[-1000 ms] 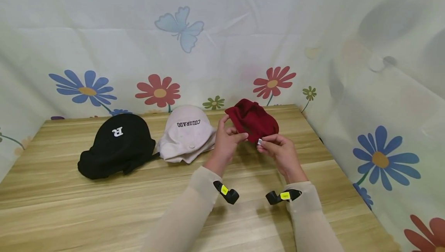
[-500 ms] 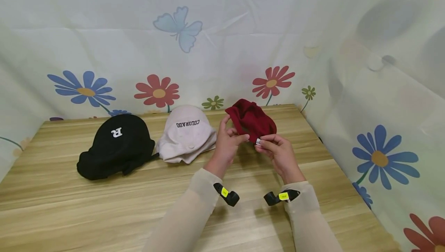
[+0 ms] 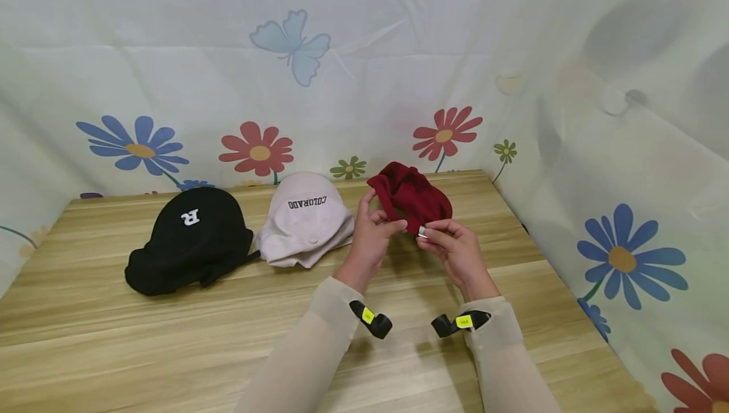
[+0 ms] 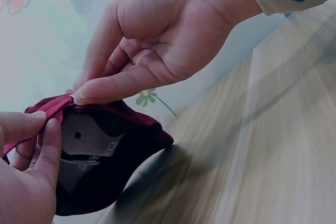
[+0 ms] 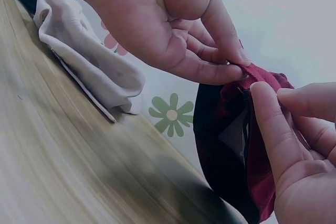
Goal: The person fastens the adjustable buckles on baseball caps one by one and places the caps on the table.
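A dark red baseball cap [image 3: 412,195] stands at the back right of the table, its opening facing me. My left hand [image 3: 371,239] pinches the back strap between thumb and finger; the right wrist view shows this left hand [image 5: 157,30] from close by. Opposite it, my right hand [image 3: 455,252] pinches the strap's other side, with a small silver buckle [image 3: 422,231] at its fingertips. The left wrist view looks into the cap's dark inside [image 4: 94,182], where a pale lining patch [image 4: 86,148] shows. Part of the strap is covered by fingers.
A pale pink cap [image 3: 310,223] lettered COLORADO lies left of my left hand, and a black cap [image 3: 193,239] with a white R is farther left. The wooden table [image 3: 199,350] meets a flowered curtain [image 3: 370,52] at the back and right.
My right hand has shifted slightly left with the buckle, closer to my left hand. The left hand has stayed nearly still, and the other two caps have not moved.
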Demonstrator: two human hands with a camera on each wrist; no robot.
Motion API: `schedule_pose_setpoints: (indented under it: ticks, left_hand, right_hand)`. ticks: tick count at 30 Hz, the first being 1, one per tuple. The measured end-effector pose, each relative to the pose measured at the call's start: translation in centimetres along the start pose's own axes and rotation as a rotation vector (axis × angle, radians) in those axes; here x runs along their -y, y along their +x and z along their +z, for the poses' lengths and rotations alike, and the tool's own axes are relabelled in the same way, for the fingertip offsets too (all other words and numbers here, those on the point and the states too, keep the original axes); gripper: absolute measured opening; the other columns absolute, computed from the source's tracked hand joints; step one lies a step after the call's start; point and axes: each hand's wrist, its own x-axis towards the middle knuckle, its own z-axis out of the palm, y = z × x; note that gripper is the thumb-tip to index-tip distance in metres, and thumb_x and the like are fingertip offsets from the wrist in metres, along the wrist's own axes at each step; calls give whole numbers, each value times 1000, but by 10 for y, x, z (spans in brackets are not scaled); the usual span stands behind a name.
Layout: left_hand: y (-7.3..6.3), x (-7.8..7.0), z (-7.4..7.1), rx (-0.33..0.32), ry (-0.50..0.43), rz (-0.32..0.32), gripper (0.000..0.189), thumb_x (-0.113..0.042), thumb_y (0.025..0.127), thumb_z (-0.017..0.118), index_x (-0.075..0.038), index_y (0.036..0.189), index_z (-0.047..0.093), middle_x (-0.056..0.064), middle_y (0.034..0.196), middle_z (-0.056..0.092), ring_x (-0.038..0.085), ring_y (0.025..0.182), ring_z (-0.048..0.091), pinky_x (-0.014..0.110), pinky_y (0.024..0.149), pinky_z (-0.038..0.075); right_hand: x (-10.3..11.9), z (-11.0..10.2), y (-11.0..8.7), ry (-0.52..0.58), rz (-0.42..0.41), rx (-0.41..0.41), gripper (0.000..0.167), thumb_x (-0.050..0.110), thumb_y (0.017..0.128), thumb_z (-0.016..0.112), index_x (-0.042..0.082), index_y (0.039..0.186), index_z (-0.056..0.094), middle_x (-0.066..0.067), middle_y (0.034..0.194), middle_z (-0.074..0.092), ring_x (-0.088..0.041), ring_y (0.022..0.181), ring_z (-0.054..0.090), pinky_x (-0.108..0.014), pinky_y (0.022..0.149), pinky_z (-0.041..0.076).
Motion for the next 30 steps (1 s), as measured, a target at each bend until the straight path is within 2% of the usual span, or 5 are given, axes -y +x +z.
schedule_pose_setpoints:
  ticks: [7, 15, 25, 30]
  left_hand:
    - [0, 3, 0, -7, -17, 4, 88, 16, 78, 68, -21, 147, 29, 1, 75, 55, 13, 66, 60, 26, 70, 55]
    - [-2, 5, 2, -79, -3, -2, 90, 13, 77, 72, -20, 148, 29, -1, 74, 55, 12, 67, 60, 25, 71, 56]
    - [-5, 6, 5, -132, -26, 13, 89, 15, 76, 71, -17, 147, 30, -1, 73, 55, 11, 64, 61, 28, 71, 57]
    - [-5, 8, 5, -132, -47, 18, 89, 16, 76, 71, -17, 147, 30, 1, 75, 55, 11, 64, 60, 25, 68, 56]
  right_hand:
    - [-2, 1, 1, 0, -9, 1, 11, -8, 89, 62, 0, 95, 66, -7, 86, 70, -18, 74, 73, -28, 72, 59]
    - [-5, 2, 1, -14, -19, 16, 11, -8, 89, 61, 0, 95, 66, -7, 87, 69, -18, 75, 73, -27, 73, 59]
    - [-5, 5, 1, -107, 5, -56, 7, -3, 89, 65, 2, 94, 66, -3, 82, 71, -14, 67, 70, -24, 67, 59]
    - [-5, 6, 1, -71, 14, -83, 11, -4, 89, 64, 6, 89, 68, -4, 81, 71, -14, 66, 71, -24, 65, 59]
